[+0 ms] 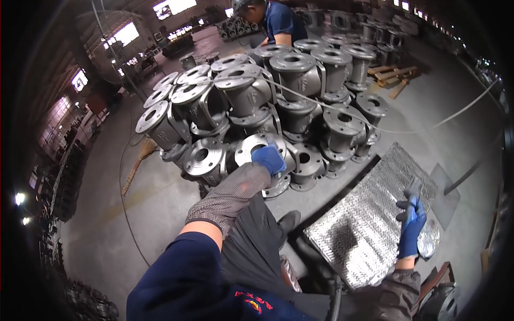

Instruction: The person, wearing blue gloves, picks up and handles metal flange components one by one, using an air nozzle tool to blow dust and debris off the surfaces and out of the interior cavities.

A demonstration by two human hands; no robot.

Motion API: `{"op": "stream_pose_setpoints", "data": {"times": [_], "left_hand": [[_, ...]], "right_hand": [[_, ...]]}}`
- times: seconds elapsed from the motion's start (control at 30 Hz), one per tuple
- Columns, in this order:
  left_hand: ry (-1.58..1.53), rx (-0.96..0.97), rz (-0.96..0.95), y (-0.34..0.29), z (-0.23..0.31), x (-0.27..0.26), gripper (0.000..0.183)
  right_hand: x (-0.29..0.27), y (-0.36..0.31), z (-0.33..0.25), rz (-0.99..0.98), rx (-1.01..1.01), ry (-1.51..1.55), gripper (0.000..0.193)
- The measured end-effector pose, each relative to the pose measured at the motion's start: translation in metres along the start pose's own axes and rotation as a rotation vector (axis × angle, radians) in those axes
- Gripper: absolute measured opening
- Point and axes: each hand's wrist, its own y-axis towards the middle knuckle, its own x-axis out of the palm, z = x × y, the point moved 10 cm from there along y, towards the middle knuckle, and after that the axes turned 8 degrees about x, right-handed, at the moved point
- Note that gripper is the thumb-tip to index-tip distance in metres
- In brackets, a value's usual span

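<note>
Left grip [269, 159] rests flat on a valve flange [262, 152] at twelve o'clock; right grip [411, 222] clasps an upright tool [413, 199] at three.

No packages, labels, signs or screens

Around you there is only bare metal and concrete; nothing that you can see carries a wrapper, a sticker, a board or a display.

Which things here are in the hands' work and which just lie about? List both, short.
In hand:
- left hand, blue-gloved, on a flanged metal casting
- right hand, blue-gloved, gripping a slim tool

Lying about:
- stacked grey castings
- chequered metal plate
- white hose
- wooden pieces
- broom
- another person behind
</note>
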Motion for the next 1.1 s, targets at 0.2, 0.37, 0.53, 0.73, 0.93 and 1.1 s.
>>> {"op": "stream_pose_setpoints", "data": {"times": [0.2, 0.37, 0.53, 0.73, 0.93, 1.1], "left_hand": [[-0.208, 0.339, 0.09, -0.002, 0.072, -0.012, 0.046], [-0.377, 0.6, -0.092, -0.068, 0.222, -0.031, 0.086], [-0.189, 0.905, -0.052, -0.141, 0.309, -0.008, 0.086], [-0.297, 1.174, 0.037, -0.163, 0.336, -0.025, 0.086], [-0.515, 1.6, 0.15, -0.187, 0.317, -0.058, 0.047], [-1.076, 1.172, -0.38, -0.108, 0.284, -0.072, 0.025]], "right_hand": [[-0.005, 0.0, -0.004, 0.067, -0.021, -0.043, 0.032], [-0.049, -0.022, -0.034, 0.19, -0.078, -0.155, 0.033], [-0.068, -0.038, -0.008, 0.242, 0.067, -0.268, 0.035], [-0.1, -0.062, 0.036, 0.259, 0.275, -0.196, 0.037], [-0.085, -0.062, 0.055, 0.093, 0.33, -0.147, 0.038], [-0.07, -0.065, 0.069, 0.049, 0.409, -0.175, 0.039]]}}
